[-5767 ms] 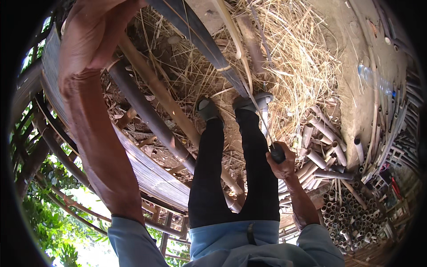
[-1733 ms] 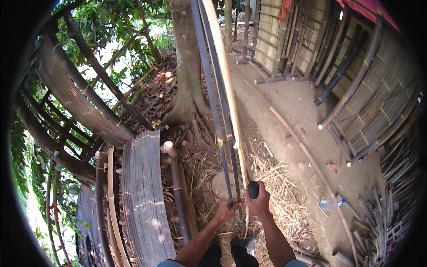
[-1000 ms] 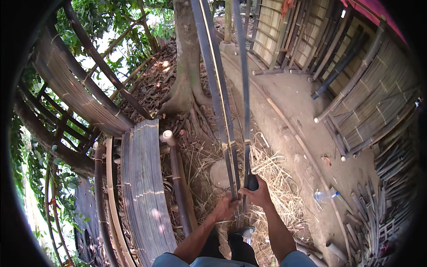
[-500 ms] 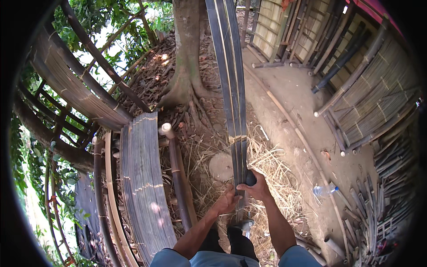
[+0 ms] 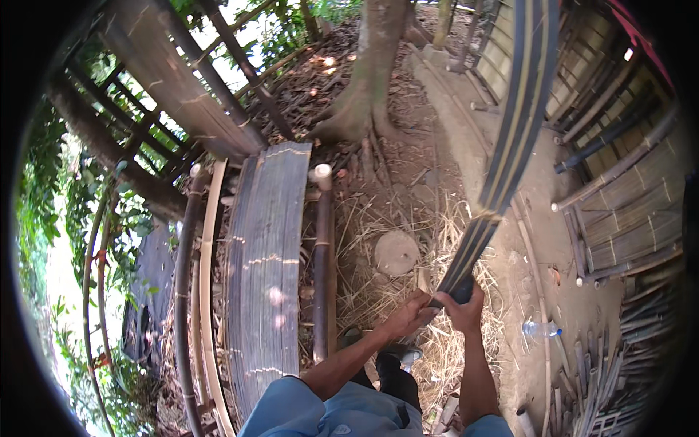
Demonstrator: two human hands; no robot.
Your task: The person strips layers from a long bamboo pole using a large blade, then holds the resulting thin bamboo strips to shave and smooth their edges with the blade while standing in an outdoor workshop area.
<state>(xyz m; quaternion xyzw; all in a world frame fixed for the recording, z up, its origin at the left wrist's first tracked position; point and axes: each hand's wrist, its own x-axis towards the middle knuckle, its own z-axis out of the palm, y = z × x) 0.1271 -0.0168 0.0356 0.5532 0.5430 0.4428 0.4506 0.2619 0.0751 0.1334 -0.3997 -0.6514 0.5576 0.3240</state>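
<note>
A long dark bamboo length (image 5: 502,175), split lengthwise into strips with pale lines between them, slants from my hands up to the far right. Its node band crosses the strips partway along. My left hand (image 5: 411,317) is closed round the near end, low in front of me. Just to its right, my right hand (image 5: 466,307) grips the same end, thumb up along it. A dark rounded part shows between the right thumb and fingers; I cannot tell whether it belongs to the bamboo.
At left stands a bamboo bench (image 5: 266,247) with a dark slatted seat. A round pale stump (image 5: 397,253) and scattered straw (image 5: 473,364) lie before me. A tree trunk (image 5: 370,80) rises beyond. At right are a plastic bottle (image 5: 541,330), bamboo panels (image 5: 633,226) and piled bamboo pieces (image 5: 652,313).
The split bamboo has swung from nearly straight ahead to a slant toward the far right. Both hands have stayed on its near end and shifted right in view, as the view turned left.
</note>
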